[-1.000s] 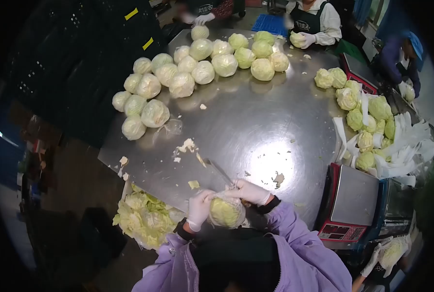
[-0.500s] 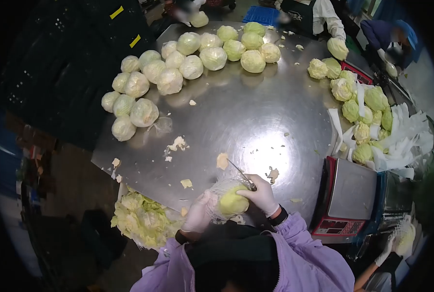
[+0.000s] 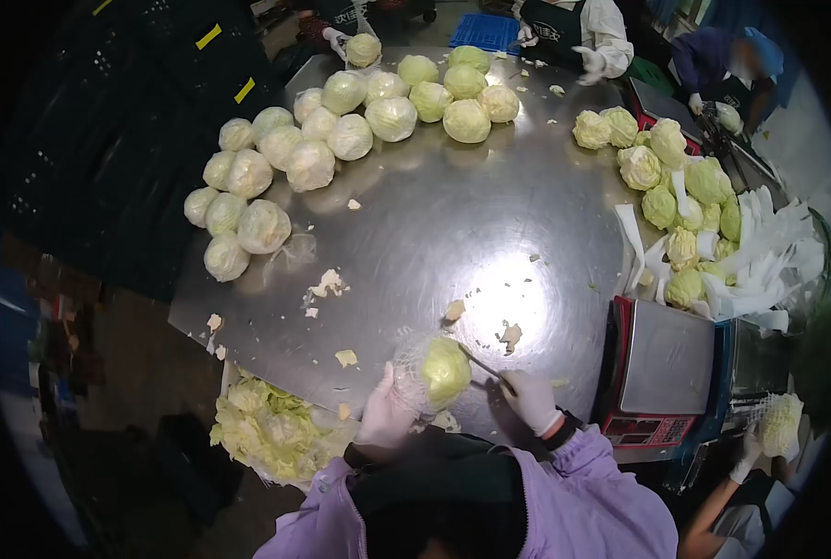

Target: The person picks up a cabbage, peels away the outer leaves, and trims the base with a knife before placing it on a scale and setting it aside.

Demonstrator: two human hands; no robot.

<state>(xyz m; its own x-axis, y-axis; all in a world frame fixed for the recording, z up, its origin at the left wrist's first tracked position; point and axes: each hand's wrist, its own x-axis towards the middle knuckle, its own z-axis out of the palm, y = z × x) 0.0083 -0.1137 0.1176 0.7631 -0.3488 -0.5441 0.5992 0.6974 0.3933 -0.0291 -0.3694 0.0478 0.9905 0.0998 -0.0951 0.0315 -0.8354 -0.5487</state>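
Observation:
A pale green cabbage (image 3: 446, 373) is in front of me, partly covered on its left by a white foam net (image 3: 410, 374). My left hand (image 3: 388, 408), in a white glove, grips the netted side of the cabbage. On the other side, my gloved right hand (image 3: 531, 401) is closed round the handle of a knife (image 3: 480, 361), its blade pointing up and left past the cabbage. A small cut piece of cabbage (image 3: 455, 310) lies on the steel table (image 3: 406, 233) just beyond the blade tip.
Wrapped cabbages (image 3: 309, 165) line the table's far left. More cabbages (image 3: 660, 206) and white foam strips (image 3: 760, 252) are heaped at the right, above a red scale (image 3: 665, 363). Trimmed leaves (image 3: 262, 419) fill a container at lower left. Co-workers stand round the table; one holds a netted cabbage (image 3: 781, 424).
My right hand and the knife have drawn away from the cabbage to the right. The cut piece has shifted right. A co-worker at the far right has let go of a cabbage.

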